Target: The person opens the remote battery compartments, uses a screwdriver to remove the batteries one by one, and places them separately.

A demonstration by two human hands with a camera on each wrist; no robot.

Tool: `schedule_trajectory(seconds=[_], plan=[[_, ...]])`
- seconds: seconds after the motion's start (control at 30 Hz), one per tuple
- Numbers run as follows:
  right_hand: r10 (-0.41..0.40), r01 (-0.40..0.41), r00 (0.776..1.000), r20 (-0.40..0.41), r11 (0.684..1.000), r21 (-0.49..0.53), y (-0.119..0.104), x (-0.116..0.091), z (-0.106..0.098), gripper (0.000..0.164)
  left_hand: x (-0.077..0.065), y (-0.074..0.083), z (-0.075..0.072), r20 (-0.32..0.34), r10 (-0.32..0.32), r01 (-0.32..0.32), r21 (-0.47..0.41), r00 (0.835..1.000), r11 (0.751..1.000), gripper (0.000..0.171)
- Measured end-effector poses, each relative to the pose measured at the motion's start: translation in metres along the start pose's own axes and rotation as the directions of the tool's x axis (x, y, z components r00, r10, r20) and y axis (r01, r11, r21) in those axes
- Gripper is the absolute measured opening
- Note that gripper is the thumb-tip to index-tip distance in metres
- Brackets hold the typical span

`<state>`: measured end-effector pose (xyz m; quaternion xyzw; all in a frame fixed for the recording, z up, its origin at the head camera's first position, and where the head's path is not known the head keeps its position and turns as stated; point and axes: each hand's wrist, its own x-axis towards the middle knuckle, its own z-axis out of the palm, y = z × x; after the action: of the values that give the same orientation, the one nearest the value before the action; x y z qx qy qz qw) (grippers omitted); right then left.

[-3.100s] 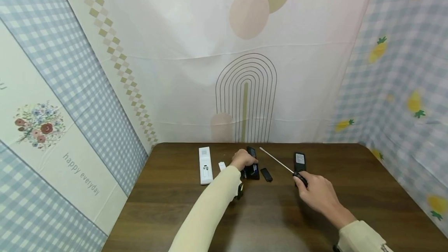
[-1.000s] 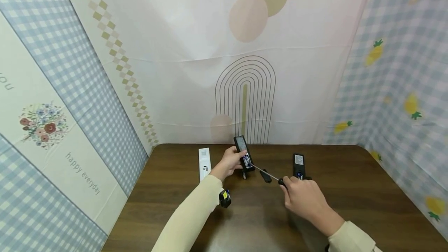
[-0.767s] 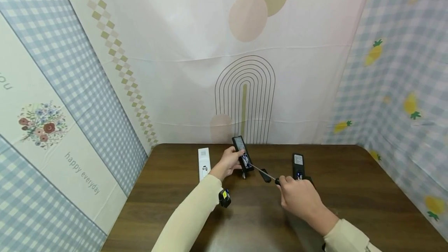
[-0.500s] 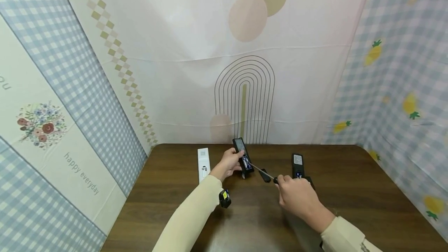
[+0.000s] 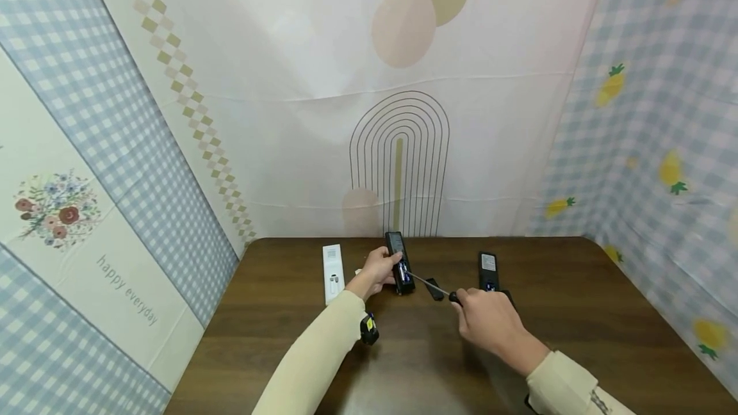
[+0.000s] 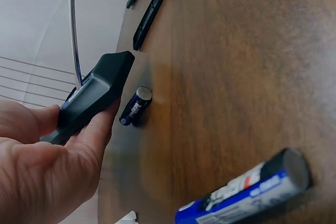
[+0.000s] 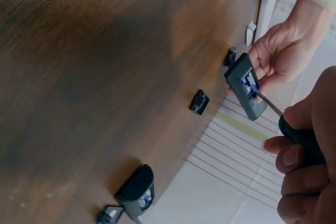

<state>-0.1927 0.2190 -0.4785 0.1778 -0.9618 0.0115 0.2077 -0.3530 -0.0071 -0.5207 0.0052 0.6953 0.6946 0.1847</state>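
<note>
My left hand (image 5: 377,268) grips a black remote control (image 6: 102,85), thumb along one edge and fingers beneath. Its battery compartment is uncovered, and blue batteries (image 7: 249,81) show inside. In my right hand (image 5: 489,320) is a screwdriver (image 7: 302,137), fingers curled round the black handle. The long metal shaft points left, and its tip reaches into the compartment; exact contact cannot be seen. A loose blue battery (image 6: 136,106) lies on the table below the remote. Another battery (image 6: 244,190) lies nearer the left wrist camera. A black battery cover (image 5: 434,289) rests between the hands.
On the left lies a white remote (image 5: 332,274) with its compartment uncovered, its small white cover (image 7: 250,33) beside it. A second black remote (image 5: 487,268) lies on the right with a black cover (image 7: 110,214) beside it. A fabric-covered wall (image 5: 288,165) stands behind the brown table (image 5: 415,364).
My left hand has lifted the black remote off the table. The screwdriver has moved left from beside the right-hand remote into the held remote's compartment. Lately the remote has dropped slightly.
</note>
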Motion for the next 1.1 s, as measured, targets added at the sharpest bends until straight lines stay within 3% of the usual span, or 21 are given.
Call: schedule_trajectory(seconds=[0.17, 0.6, 1.1], plan=[[0.034, -0.035, 0.999, 0.031, 0.999, 0.040, 0.004, 0.002, 0.004, 0.021, 0.002, 0.001, -0.001, -0.002, 0.007, -0.007, 0.007, 1.000, 1.000, 0.023], [0.018, -0.018, 1.000, 0.007, 0.997, 0.073, 0.015, 0.008, 0.017, 0.015, 0.017, 0.001, -0.003, -0.011, -0.013, 0.014, 0.040, 1.000, 0.999, 0.021], [0.037, -0.044, 0.998, 0.048, 0.987, 0.157, 0.024, 0.014, 0.025, 0.013, 0.017, 0.007, -0.007, -0.032, -0.022, 0.025, 0.109, 0.999, 0.994, 0.022]])
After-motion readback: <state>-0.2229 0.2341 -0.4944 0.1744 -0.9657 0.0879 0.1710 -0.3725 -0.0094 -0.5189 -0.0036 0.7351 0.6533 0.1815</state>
